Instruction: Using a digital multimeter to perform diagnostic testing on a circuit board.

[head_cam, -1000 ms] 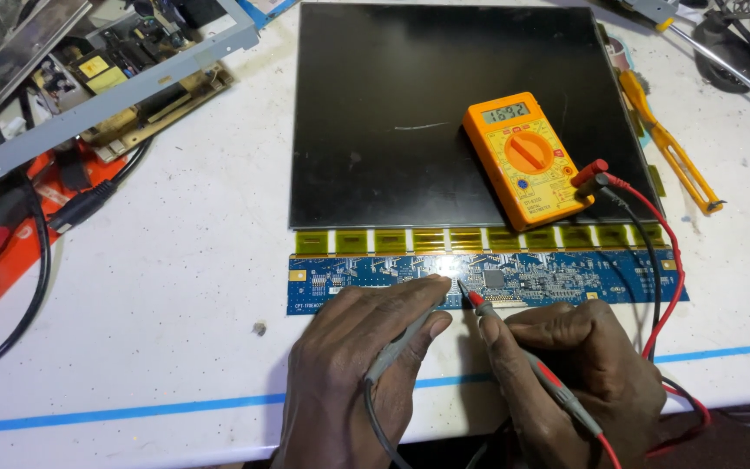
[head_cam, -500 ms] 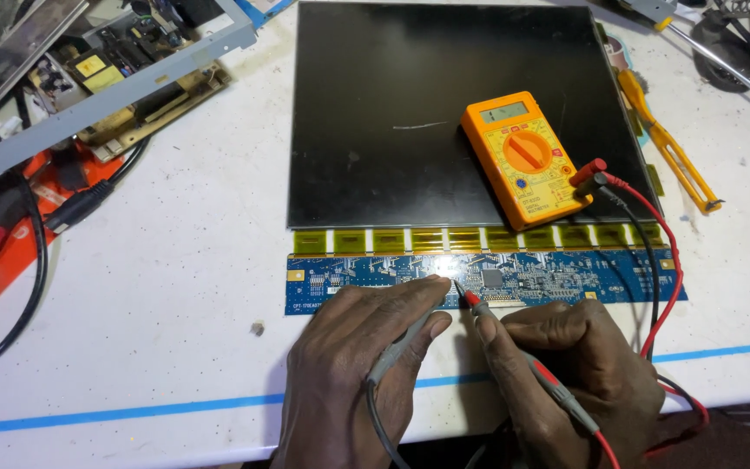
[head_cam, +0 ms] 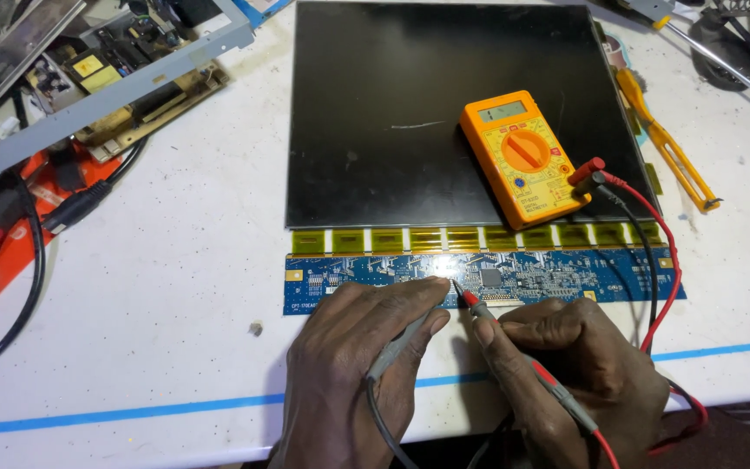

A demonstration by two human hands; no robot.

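A black flat display panel (head_cam: pixel 410 113) lies on the white table, joined by amber flex strips (head_cam: pixel 470 237) to a long blue circuit board (head_cam: pixel 566 276) along its near edge. My left hand (head_cam: pixel 349 365) holds a grey-black meter probe (head_cam: pixel 397 343), its tip on the board near the middle. My right hand (head_cam: pixel 579 369) holds a red probe (head_cam: pixel 531 373), its tip touching the board just beside the other. An orange multimeter (head_cam: pixel 523 156) rests on the panel, with red and black leads (head_cam: pixel 661 269) running from it down toward my hands.
An open power-supply board in a metal frame (head_cam: pixel 123 78) sits at the back left above an orange tool (head_cam: pixel 2 252) and black cables (head_cam: pixel 28 287). Yellow-handled tweezers (head_cam: pixel 666 143) lie to the panel's right. A blue tape line (head_cam: pixel 132 412) runs near the table's front edge.
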